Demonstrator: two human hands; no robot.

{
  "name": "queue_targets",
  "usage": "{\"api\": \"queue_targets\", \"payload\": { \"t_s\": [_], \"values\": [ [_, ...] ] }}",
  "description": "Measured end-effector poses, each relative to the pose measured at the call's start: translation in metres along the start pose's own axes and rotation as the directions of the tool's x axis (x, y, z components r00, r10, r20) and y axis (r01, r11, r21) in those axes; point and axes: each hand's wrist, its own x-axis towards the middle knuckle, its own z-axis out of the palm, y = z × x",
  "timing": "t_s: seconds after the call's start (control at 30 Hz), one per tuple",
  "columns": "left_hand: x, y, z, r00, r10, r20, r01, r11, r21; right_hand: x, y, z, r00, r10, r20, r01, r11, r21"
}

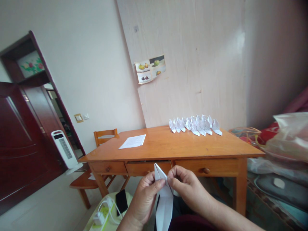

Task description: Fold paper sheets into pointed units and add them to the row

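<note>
A white folded paper (165, 205) with a pointed top is held upright in front of the desk's drawers. My left hand (146, 195) grips its left side, the thumb lying across the front near the tip. On the right edge, my right hand (185, 184) pinches the paper between thumb and curled index finger. Several folded paper pieces (196, 125) with upright points stand in a group at the back right of the wooden desk (158, 147). Flat white sheets (132, 141) lie in a stack on the desk's left part.
Left of my hands, a low stool (112, 195) bears a phone (121, 202) and a power strip (102, 218) with cables. A chair (106, 133) stands behind the desk's left end. Plastic bags (288, 138) are piled on the right.
</note>
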Motion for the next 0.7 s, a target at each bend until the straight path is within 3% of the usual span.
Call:
{"api": "queue_targets", "payload": {
  "t_s": [0.7],
  "values": [
    [0.0008, 0.004, 0.007, 1.0, -0.004, 0.027, 0.003, 0.999, 0.032, 0.0027, 0.004, -0.0007, 1.0, 0.016, 0.017, -0.018, 0.994, 0.106]
  ]
}}
